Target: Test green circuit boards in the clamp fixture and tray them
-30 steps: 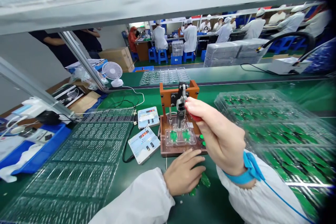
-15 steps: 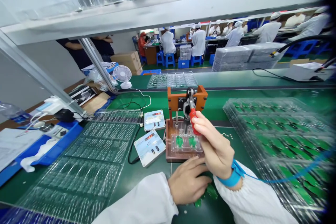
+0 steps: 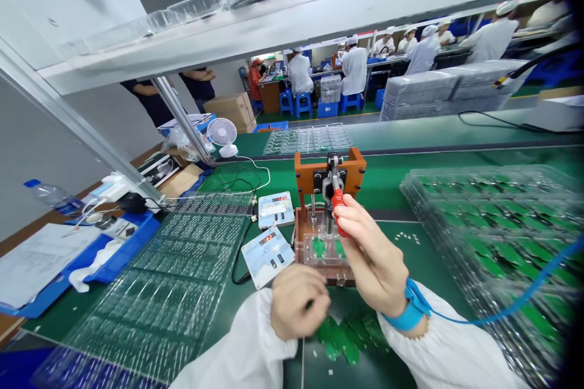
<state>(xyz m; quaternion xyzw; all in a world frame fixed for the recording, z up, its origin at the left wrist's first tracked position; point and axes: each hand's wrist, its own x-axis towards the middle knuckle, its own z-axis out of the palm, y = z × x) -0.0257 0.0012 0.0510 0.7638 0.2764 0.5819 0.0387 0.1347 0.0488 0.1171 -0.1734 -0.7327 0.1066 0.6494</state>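
My right hand [image 3: 371, 255], with a blue wrist strap [image 3: 408, 307], is closed round the red handle [image 3: 339, 209] of a toggle clamp on an orange-framed test fixture [image 3: 353, 169]. Below the clamp, a clear plate [image 3: 329, 252] shows two green circuit boards [image 3: 318, 247]. My left hand [image 3: 298, 302] is blurred in front of the fixture, its fingers curled together; a dark spot shows at the fingertips, too small to name. Beside it, a loose pile of green circuit boards [image 3: 344, 337] lies on the bench. Left of the fixture sit two white meter boxes [image 3: 268, 255] with red digits.
Clear blister trays [image 3: 182, 255] lie on the left; stacked trays of green boards [image 3: 493, 219] stand on the right. Small white pieces [image 3: 407, 237] are scattered near the fixture. A white fan [image 3: 222, 134] and a blue bin [image 3: 128, 246] are at left. An overhead shelf [image 3: 319, 9] crosses above.
My left hand has lifted off the pile of green boards and shifted left, uncovering them. My right hand stays on the red handle. The whole view has turned slightly.
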